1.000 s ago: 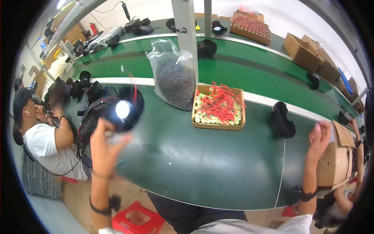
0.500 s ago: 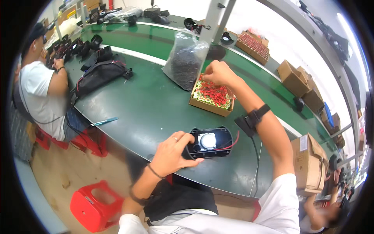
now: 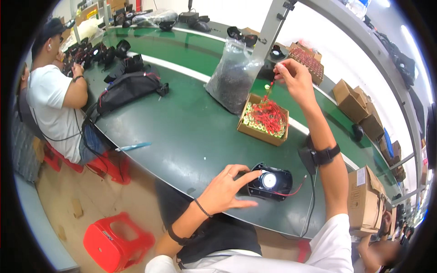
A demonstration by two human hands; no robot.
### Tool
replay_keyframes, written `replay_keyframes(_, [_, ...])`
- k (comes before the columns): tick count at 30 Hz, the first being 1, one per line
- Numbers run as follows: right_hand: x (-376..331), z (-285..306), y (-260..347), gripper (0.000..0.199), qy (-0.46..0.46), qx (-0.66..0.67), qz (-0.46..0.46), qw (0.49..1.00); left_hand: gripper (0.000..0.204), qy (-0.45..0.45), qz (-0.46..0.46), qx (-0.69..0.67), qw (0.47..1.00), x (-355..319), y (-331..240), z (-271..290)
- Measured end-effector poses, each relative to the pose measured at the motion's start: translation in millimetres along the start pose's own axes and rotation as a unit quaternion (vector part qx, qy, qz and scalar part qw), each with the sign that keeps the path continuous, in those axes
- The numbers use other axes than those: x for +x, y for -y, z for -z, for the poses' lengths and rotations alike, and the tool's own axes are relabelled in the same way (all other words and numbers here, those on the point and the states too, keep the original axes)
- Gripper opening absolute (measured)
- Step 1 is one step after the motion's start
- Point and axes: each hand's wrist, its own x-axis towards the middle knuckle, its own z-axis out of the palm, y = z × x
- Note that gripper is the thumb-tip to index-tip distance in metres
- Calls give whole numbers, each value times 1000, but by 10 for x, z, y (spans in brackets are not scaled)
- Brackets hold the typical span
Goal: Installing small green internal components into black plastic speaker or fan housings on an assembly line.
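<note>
Dangling by red leads point(image 3: 272, 83) from the tight pinch of the right hand point(image 3: 298, 81), a small cell point(image 3: 267, 87) near the carton point(image 3: 257, 135) might drop if tangled wires point(image 3: 267, 116) tug it, while the left hand point(image 3: 226, 189), loosely spread, apparently touches the black housing point(image 3: 284, 181) on the bench point(image 3: 182, 127).

A dark green counter point(image 3: 159, 132) with a pale edge curves across the room. Beyond it, a white rail point(image 3: 180, 72) borders a brighter green strip point(image 3: 193, 51). A grey metal post point(image 3: 270, 34) rises before the white wall point(image 3: 334, 57). A light tube point(image 3: 415, 59) glows at upper right. A red stool point(image 3: 102, 248) stands on the beige floor point(image 3: 136, 200), lower left.
</note>
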Motion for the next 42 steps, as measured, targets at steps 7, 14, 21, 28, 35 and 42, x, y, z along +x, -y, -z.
replay_keyframes(7, [-285,228,487,20,-21,206,13,978,85,-155,-39,-83,984,126,-195,281])
replay_keyframes(14, [-517,208,782,21,17,258,37,965,67,-296,-21,18,955,1297,37,410])
replay_keyframes(21, [-683,132,554,31,33,274,35,961,30,-77,93,-336,934,1664,316,351])
replay_keyframes(28, [-932,152,237,63,190,263,-81,943,46,-9,76,-324,943,1662,182,399])
replay_keyframes(35, [-1083,245,295,38,119,341,-74,929,46,63,88,-223,969,1670,62,514])
replay_keyframes(42, [-1240,307,288,25,31,257,-32,965,48,79,12,-199,977,1665,122,408])
